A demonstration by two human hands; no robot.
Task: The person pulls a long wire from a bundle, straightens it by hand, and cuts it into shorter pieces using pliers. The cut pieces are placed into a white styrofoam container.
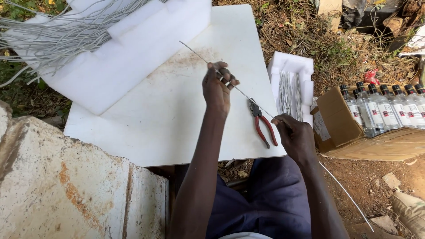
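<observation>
Left hand [217, 86] is closed on a long thin grey wire [245, 95], pinched at the fingertips over the white worktop [146, 124]. Right hand [295, 135] is closed on the same wire lower down, at the worktop's near edge. The wire runs taut and straight between the two hands, slanting from upper left to lower right; its free tail carries on past the right hand toward the bare ground.

Red-handled pliers [262, 121] lie on the worktop just under the wire, between the hands, not held. A white foam tray [292, 66] of cut straight wire lengths sits beside the worktop's right edge. A tangled wire bundle [53, 33] rests over foam blocks [128, 53] at upper left. A cardboard box of clear bottles [380, 106] stands to the right.

Assessment: straightening appears to be in hand. Even tension from both hands, with grips kept well apart, should keep the length true (slack would allow kinks).
</observation>
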